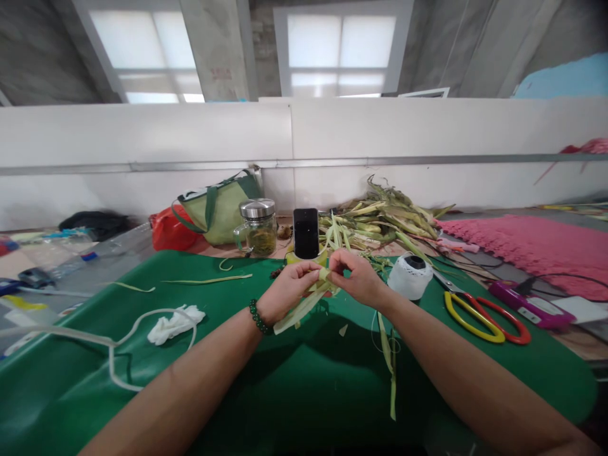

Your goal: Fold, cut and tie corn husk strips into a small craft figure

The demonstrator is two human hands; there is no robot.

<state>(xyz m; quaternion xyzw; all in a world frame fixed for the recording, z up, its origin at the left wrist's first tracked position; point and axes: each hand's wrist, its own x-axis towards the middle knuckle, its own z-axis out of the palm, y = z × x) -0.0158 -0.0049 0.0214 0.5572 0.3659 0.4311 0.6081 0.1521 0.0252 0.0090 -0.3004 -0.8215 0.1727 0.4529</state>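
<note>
Above the green mat (285, 386), both of my hands meet on a bundle of pale green corn husk strips (301, 311). My left hand (292, 288), with a dark green bead bracelet (259, 316) at the wrist, pinches the husk from the left. My right hand (358, 278) pinches it from the other side, fingertips close to the left ones. One strip slants down to the left under my left hand, while narrow ends stick up behind my fingers. What lies between the fingertips is partly hidden. A phone (306, 233) stands upright just behind my hands.
Right of my hands are a white thread spool (410, 277) and scissors (484, 316) with red and yellow handles. A husk pile (384, 215) lies behind. A lidded glass jar (258, 228), green bag (218, 206), crumpled tissue (175, 324) and white tubing (114, 361) are on the left.
</note>
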